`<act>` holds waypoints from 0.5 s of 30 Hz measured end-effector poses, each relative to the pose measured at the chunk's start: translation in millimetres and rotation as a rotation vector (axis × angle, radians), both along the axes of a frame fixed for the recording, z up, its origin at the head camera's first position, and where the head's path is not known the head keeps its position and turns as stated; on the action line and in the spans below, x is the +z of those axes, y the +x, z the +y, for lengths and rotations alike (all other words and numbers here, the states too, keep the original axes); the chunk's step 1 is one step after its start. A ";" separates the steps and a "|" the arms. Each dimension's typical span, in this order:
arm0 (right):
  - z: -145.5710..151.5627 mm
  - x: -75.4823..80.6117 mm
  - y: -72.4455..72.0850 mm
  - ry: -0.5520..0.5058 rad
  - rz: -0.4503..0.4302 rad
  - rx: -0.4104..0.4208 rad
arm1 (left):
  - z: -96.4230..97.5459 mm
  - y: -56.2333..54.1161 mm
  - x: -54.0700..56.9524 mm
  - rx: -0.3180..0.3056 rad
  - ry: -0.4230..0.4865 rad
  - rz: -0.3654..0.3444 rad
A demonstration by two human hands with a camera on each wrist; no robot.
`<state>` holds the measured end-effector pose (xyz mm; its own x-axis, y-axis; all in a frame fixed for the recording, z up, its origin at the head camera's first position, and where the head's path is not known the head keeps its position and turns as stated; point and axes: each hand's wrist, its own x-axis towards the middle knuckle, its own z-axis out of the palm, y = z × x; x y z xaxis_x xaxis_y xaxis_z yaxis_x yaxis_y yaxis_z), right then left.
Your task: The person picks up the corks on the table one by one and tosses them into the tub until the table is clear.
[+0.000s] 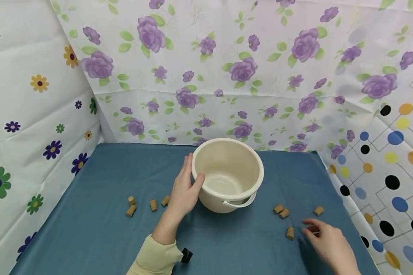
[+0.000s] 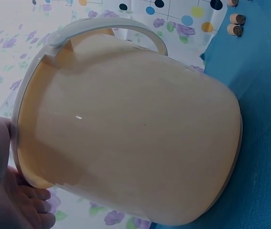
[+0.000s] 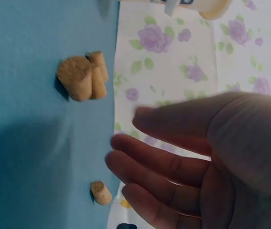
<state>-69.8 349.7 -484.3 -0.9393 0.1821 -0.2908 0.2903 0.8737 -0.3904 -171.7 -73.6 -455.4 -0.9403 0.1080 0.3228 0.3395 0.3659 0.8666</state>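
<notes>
A cream plastic bucket (image 1: 232, 198) stands near the middle of the blue cloth, its mouth facing me and no contents visible inside. My left hand (image 1: 186, 191) holds its rim at the left, thumb at the lip and fingers along the outer wall. The white bucket handle (image 2: 111, 25) hangs down on the near side. To the right, my right hand (image 1: 330, 244) hovers above the cloth with loosely bent fingers and nothing in them. Closest to it lies a cork (image 1: 290, 233); another cork (image 1: 318, 211) lies farther back, and two corks (image 1: 284, 213) touch each other nearer the bucket.
Left of the bucket lie several more corks, among them a leaning pair (image 1: 130, 211), a single cork (image 1: 153, 205) and one cork (image 1: 165, 201) beside my left forearm. The blue cloth (image 1: 99, 236) covers the table. Patterned sheets (image 1: 210, 76) enclose the back and both sides.
</notes>
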 end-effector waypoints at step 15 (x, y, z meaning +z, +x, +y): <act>11.3 9.4 3.3 0.047 0.145 -0.204 | -0.5 0.0 -1.6 0.008 -0.007 -0.009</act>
